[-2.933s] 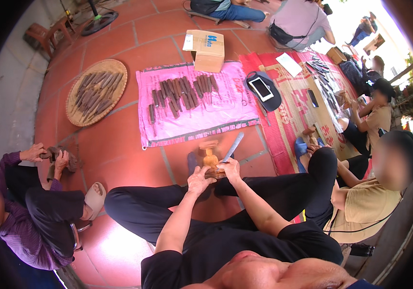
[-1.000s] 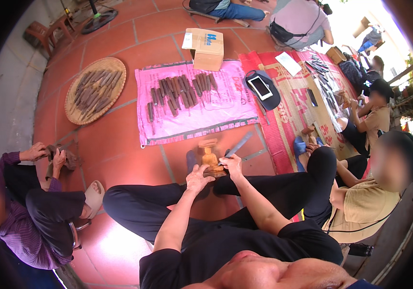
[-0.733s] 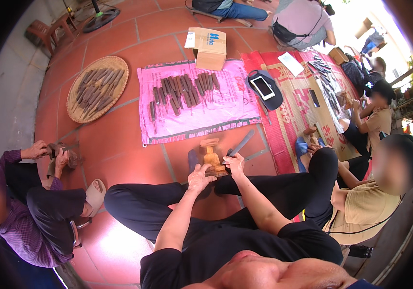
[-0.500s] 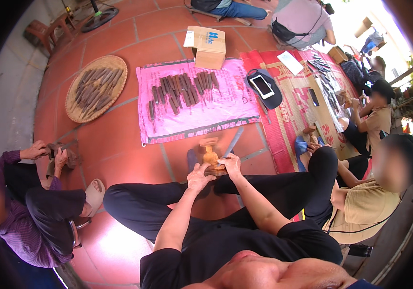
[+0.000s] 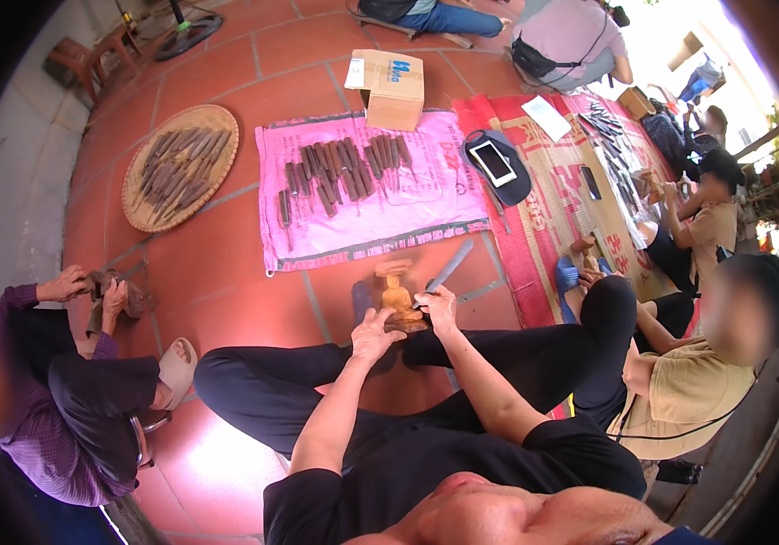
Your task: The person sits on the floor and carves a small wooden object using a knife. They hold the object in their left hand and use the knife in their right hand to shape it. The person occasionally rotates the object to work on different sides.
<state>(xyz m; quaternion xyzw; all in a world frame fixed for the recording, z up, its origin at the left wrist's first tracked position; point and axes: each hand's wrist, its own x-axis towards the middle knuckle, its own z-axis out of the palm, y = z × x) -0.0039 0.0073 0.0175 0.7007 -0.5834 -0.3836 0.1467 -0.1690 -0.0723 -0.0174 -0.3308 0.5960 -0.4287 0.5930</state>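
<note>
Between my knees stands a carved wooden figurine (image 5: 396, 298), pale yellow-brown, with a wider flat piece at its top and a darker base. My left hand (image 5: 374, 336) is closed on the base from the left, its fingers pressed against the wood. Held in my right hand (image 5: 440, 309) is a long flat grey-blue tool (image 5: 451, 263), whose exact kind I cannot make out. It slants up and away to the right, with its lower end close to the figurine's right side. Whether that end touches the wood, I cannot tell.
Ahead, a pink sheet (image 5: 371, 241) bears several dark-handled carving tools (image 5: 330, 170) and a cardboard box (image 5: 396, 91). A round woven tray (image 5: 228, 123) of similar tools lies to the left. On the red mat right of it are a cap and phone (image 5: 494, 163). People sit on both sides.
My right hand and the grey-blue tool have shifted slightly up and to the right. My left hand stays on the figurine, which keeps its place.
</note>
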